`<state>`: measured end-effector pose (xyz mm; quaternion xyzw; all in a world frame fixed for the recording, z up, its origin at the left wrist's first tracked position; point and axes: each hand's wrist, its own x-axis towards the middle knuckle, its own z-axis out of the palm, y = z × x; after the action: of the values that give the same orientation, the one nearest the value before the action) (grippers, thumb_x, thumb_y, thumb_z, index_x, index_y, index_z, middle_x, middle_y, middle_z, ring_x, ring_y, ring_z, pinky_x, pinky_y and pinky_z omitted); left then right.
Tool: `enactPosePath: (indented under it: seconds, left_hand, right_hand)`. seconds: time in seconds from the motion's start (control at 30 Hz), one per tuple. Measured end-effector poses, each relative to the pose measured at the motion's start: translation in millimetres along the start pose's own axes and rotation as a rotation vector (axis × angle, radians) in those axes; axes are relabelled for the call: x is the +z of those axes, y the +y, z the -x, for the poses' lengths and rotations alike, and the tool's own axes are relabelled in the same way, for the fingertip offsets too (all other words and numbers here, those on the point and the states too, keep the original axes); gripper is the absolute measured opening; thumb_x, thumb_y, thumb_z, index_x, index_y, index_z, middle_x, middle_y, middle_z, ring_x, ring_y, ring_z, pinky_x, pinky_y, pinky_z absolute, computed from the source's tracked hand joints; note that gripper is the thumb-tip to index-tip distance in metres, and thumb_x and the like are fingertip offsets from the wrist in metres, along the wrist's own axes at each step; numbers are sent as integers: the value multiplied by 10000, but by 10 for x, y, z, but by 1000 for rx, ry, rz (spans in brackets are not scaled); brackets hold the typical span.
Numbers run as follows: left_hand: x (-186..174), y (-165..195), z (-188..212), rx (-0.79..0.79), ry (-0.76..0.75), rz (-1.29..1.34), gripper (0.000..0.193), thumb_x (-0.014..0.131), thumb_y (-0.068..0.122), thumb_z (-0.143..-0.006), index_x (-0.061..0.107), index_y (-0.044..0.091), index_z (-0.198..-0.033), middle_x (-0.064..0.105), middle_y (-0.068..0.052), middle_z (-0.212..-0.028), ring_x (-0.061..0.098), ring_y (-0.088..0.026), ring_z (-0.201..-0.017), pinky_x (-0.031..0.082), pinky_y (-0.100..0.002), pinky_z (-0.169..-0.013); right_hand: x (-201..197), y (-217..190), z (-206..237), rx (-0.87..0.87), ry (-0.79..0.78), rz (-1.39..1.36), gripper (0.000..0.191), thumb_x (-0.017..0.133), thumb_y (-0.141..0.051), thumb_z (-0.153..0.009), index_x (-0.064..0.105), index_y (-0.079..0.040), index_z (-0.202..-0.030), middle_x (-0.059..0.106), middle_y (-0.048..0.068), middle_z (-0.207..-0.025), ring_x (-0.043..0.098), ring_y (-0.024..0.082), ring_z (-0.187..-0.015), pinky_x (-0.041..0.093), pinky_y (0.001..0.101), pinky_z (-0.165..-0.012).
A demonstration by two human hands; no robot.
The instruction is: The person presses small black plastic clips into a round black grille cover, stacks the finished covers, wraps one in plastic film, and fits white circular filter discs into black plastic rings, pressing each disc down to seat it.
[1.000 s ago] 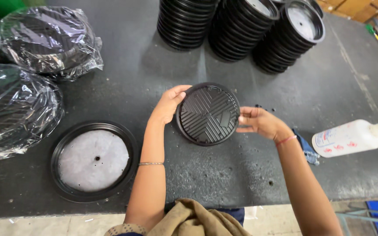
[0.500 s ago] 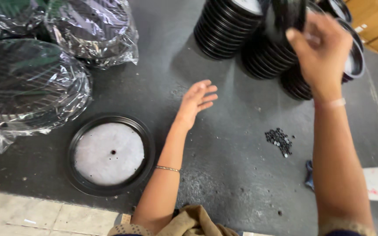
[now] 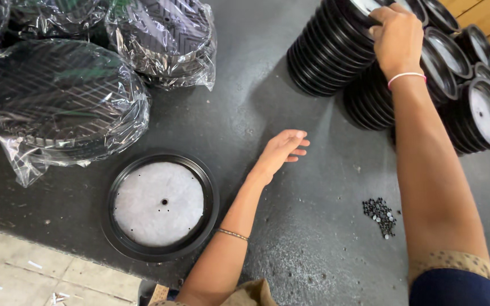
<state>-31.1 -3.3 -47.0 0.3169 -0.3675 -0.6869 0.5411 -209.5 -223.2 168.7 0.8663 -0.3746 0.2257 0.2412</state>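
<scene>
The right hand (image 3: 397, 37) reached far across the worktop (image 3: 267, 119) and lay on top of a tall stack of black round trays (image 3: 327, 51), its fingers curled over the rim of the uppermost tray; how firmly it gripped could not be made out, as the fingertips were hidden behind the edge. A pale band sat on that wrist. The left hand (image 3: 282, 150) rested flat on the bare worktop, fingers spread loosely and holding nothing, well apart from the stack and nearer the middle of the surface. A thin bracelet circled that forearm lower down.

More stacks of the same trays (image 3: 472, 102) stood just beside the first, crowding the far right corner. Near the right forearm lay a small heap of tiny black beads (image 3: 381, 214). To the left of the left arm, close to the front edge, a single black tray with a white disc inside (image 3: 160, 204) lay flat. Beyond it sat bundles of trays wrapped in clear plastic (image 3: 58, 102)
</scene>
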Motion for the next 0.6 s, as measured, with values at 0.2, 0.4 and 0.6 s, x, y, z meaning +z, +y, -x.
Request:
enactPosePath:
  seconds: [0.2,0.4,0.6]
  left_hand:
    - [1,-135,-37,-5,-28,-22,518,571,488,-986,626,97,-1322,720,-73,-1219,690,-162,-1043,523,-314,-871]
    - [13,-368,-242,98,-92,23,464,625,404,-984,634,113,-1346,720,-47,-1228,688,-161,-1004,546,-307,-847]
    - [5,-541,-251,584,-250,283,422,666,470,-1055,675,119,-1289,713,-26,-1228,680,-129,-1122,555,-318,-1057]
  right_hand:
    - [-18,-16,14,-3,-81,-48,221,766,2,-898,770,-47,-1113,713,173,-1083,669,402,-1023,528,472,-884]
    - [-492,-1009,-9,-278,-45,-87,303,752,-39,-905,681,42,-1189,702,230,-1154,650,412,-1072,517,462,-943]
    - [-508,-2999,741,-169,-408,-689,309,779,-207,-911,726,2,-1133,724,209,-1034,720,353,-881,563,438,-786]
